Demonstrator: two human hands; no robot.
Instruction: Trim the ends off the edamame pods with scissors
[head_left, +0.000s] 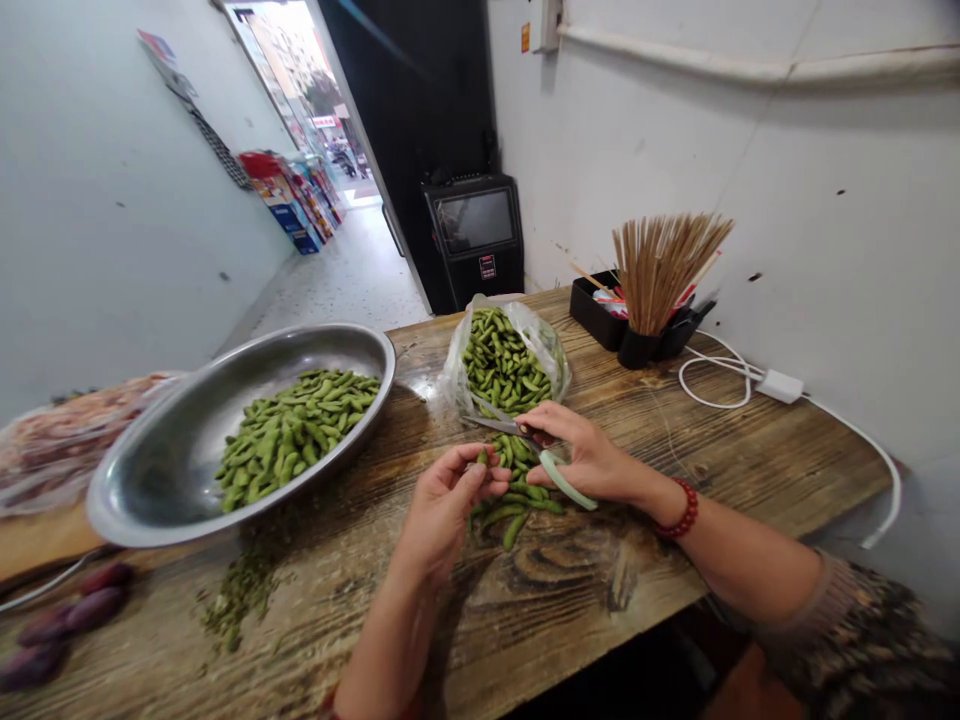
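Between thumb and fingers, my left hand (450, 500) pinches a green edamame pod (482, 457). My right hand (581, 452) grips scissors (566, 482) with pale green handles; their blades point left, spread apart, just above the left fingertips. Loose edamame pods (517, 505) lie on the wooden table under both hands. Right behind them stands an open clear plastic bag (556, 362) full of pods. To the left, a wide steel basin (161, 440) holds a heap of pods (300, 435).
Plant trimmings (244, 590) lie in front of the basin. Purple oval items (97, 608) and bagged meat-like pieces (82, 430) are at the left. A black holder (637, 348) with wooden skewers (664, 270) stands back right, near a white cable (750, 385). Behind the table is a black speaker-like box (476, 240).
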